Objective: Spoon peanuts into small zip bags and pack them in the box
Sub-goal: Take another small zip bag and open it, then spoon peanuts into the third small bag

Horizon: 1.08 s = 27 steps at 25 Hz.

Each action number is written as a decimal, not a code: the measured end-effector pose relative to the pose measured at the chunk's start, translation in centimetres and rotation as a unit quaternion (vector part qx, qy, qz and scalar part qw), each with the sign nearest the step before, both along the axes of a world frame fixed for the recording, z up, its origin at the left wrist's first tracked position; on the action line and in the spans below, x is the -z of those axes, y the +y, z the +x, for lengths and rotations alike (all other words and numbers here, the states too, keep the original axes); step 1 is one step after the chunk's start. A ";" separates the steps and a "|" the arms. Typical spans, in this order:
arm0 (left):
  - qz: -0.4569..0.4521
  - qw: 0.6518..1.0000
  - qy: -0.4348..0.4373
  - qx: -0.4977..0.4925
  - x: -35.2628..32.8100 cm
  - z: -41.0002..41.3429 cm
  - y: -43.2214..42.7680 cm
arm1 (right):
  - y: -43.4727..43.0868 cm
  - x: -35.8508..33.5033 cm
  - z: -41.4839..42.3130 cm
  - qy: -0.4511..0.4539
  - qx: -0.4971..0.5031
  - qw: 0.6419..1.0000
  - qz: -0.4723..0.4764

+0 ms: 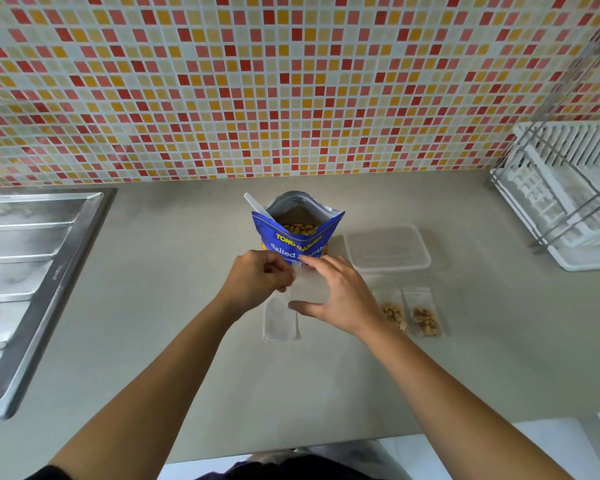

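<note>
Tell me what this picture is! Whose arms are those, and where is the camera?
The camera sits on a person's head and looks down, so the two arms belong to that person. The left hand and the right hand hold one empty zip bag near its top. Behind it stands an open blue peanut bag with a white spoon stuck in it. To the right lie a clear box, a filled zip bag and a second filled bag. Spare bags lie on the grey counter.
</note>
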<state>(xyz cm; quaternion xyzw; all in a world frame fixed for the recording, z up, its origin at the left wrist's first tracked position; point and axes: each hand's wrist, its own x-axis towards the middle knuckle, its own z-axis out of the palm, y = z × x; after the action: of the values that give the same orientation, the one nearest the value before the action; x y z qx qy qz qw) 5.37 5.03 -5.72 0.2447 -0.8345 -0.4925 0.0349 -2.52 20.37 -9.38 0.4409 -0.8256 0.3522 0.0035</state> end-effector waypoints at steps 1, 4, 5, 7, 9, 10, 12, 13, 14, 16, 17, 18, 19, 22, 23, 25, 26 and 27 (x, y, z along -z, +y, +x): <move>-0.004 1.000 0.003 0.000 0.0 -0.1 0.1 | 0.1 0.0 -0.1 0.003 0.002 1.000 -0.011; 0.011 1.000 0.011 -0.003 -0.3 -0.5 -0.1 | 0.1 -0.3 -0.2 -0.019 0.008 0.999 -0.046; 0.032 0.999 0.009 0.007 -0.5 -0.5 -0.1 | 0.1 -0.5 -0.3 -0.034 0.006 0.998 -0.060; 0.079 0.996 0.029 0.008 -1.2 -0.4 -0.2 | 0.3 -0.8 -0.6 -0.080 0.011 0.992 -0.099; 0.077 0.983 0.123 -0.112 -1.6 -0.5 -0.5 | 0.6 -0.9 -1.2 -0.123 0.030 0.981 -0.146; 0.067 0.963 0.163 -0.205 -1.9 -0.7 -0.8 | 0.8 -1.1 -1.5 -0.139 0.041 0.975 -0.165; 0.063 0.931 0.172 -0.317 -2.6 -1.9 -1.9 | 0.9 -1.5 -2.4 -0.162 0.058 0.966 -0.194; 0.063 0.936 0.145 -0.313 -2.9 -2.7 -2.6 | 0.7 -1.9 -3.0 -0.169 0.062 0.963 -0.202; 0.055 0.951 0.115 -0.283 -3.1 -3.5 -3.2 | 0.5 -2.3 -3.5 -0.174 0.066 0.961 -0.206; 0.001 0.974 0.093 -0.207 -3.8 -5.0 -4.1 | -0.1 -3.0 -4.4 -0.187 0.075 0.957 -0.210; -0.052 0.979 0.096 -0.169 -4.1 -5.6 -4.3 | -0.3 -3.4 -4.9 -0.198 0.080 0.955 -0.207; -0.111 0.981 0.097 -0.128 -4.3 -6.0 -4.3 | -0.5 -3.6 -5.2 -0.213 0.082 0.954 -0.196; -0.162 0.978 0.097 -0.087 -4.4 -6.3 -4.2 | -0.6 -3.7 -5.5 -0.229 0.080 0.953 -0.182; -0.219 0.972 0.086 -0.006 -4.9 -6.6 -3.9 | -1.1 -3.7 -6.5 -0.269 0.077 0.946 -0.164; -0.226 0.971 0.079 0.019 -5.0 -6.6 -4.0 | -1.3 -3.7 -6.7 -0.283 0.078 0.941 -0.170; -0.246 0.964 0.047 0.089 -5.0 -6.5 -4.7 | -1.4 -3.6 -7.3 -0.312 0.078 0.929 -0.183; -0.253 0.959 0.032 0.124 -5.1 -6.3 -5.2 | -1.4 -3.6 -7.5 -0.321 0.076 0.926 -0.182; -0.258 0.955 0.030 0.141 -5.3 -6.2 -5.7 | -1.4 -3.6 -7.6 -0.324 0.073 0.927 -0.176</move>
<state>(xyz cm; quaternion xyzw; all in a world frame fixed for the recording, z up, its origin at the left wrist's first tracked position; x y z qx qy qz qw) -0.85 -0.64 -0.42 0.0920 -0.9578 -0.2674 0.0521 -10.10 19.00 -5.80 0.2333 -0.7365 0.6141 -0.1613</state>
